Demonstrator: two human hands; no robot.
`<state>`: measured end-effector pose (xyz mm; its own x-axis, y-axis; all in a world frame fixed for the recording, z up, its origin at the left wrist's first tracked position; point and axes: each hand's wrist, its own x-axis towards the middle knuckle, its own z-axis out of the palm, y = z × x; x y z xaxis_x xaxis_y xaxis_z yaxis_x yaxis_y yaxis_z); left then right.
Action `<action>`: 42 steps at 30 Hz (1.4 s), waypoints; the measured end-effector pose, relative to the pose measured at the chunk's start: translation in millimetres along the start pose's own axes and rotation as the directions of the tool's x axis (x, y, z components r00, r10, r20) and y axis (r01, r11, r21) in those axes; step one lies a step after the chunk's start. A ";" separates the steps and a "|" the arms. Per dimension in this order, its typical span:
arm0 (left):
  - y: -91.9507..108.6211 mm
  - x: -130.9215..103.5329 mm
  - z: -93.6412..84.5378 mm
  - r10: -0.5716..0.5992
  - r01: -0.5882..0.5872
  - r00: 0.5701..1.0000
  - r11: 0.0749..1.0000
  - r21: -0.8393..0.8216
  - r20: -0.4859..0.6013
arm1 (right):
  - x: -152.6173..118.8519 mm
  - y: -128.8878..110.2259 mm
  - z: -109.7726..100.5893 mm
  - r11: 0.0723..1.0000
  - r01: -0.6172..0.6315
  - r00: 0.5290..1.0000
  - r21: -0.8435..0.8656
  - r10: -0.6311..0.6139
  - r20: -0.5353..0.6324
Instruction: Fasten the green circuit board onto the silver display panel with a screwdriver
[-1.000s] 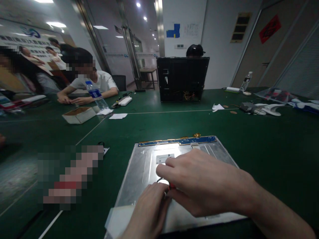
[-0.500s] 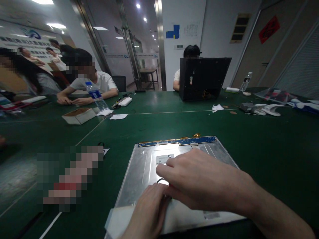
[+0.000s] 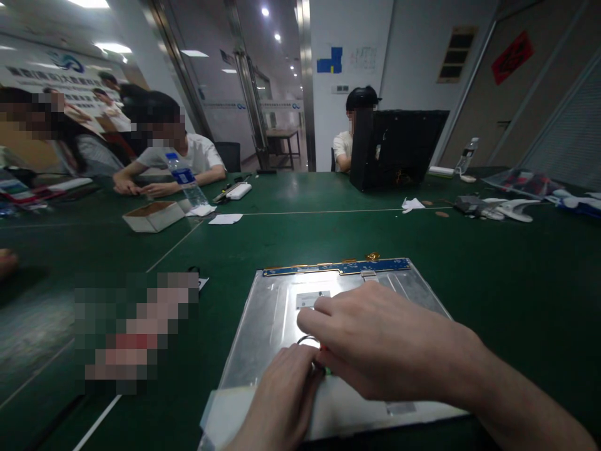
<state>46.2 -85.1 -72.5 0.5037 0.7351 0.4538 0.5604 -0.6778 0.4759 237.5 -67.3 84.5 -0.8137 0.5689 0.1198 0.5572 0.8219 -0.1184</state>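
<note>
A silvery flat display panel point(image 3: 263, 319) lies back-up on the green table, with a narrow blue circuit board point(image 3: 375, 265) along its far edge. Over its near half my two hands meet. My right hand point(image 3: 375, 338) comes in from the right with curled, closed fingers. Beside and just below it my left hand point(image 3: 286, 388) is bent, its fingertips tucked together and mostly hidden. Between them show a thin dark wire point(image 3: 307, 339) and small bits of red and green; what is gripped there is covered by the fingers. A whitish sheet point(image 3: 230, 407) covers the panel's near edge.
An open small box point(image 3: 154, 218) and a water bottle point(image 3: 185, 178) stand at the far left. Opposite me a person sits behind a large black case point(image 3: 401, 150). Papers, a grey device and plastic bags lie at the right. Other people sit or stand at the left.
My hands stay in nearly the same place over the panel, with a little more red and green showing between them. The black case opposite has turned and shifted slightly right.
</note>
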 end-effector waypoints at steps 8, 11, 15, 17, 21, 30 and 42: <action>-0.9 -4.0 1.4 0.011 -0.010 1.000 1.000 0.014 -0.010 | -0.7 -0.9 -0.8 0.999 0.012 1.000 0.035 -0.013 0.011; 1.8 0.3 -0.2 0.029 -0.028 0.999 0.999 0.033 -0.026 | -1.6 -0.8 -1.8 0.998 0.046 0.999 0.052 -0.046 0.012; 2.7 3.0 -0.9 0.044 -0.041 0.998 0.998 0.052 -0.049 | -1.1 0.5 -0.9 0.999 0.046 0.999 0.028 -0.045 -0.008; 1.3 1.9 0.3 0.046 -0.044 0.998 0.998 0.044 -0.041 | -0.4 1.0 -0.1 0.999 0.032 0.999 0.008 -0.032 -0.018; -0.2 -0.6 1.4 0.027 -0.025 0.998 0.999 0.041 -0.052 | 0.4 0.4 0.8 1.000 -0.009 1.000 -0.022 0.009 -0.017; 6.7 5.9 -4.8 0.036 -0.035 0.999 0.999 0.039 -0.032 | -3.0 0.7 -1.9 0.996 0.078 0.997 0.053 -0.078 -0.006; 8.2 3.7 -6.8 0.009 -0.009 1.000 1.000 0.002 -0.027 | -0.8 -0.5 -1.9 1.000 -0.004 1.000 0.018 0.004 0.004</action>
<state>48.2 -88.0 -61.8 0.4909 0.7282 0.4783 0.5574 -0.6845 0.4699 238.3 -68.1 86.4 -0.8121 0.5721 0.1152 0.5575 0.8188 -0.1368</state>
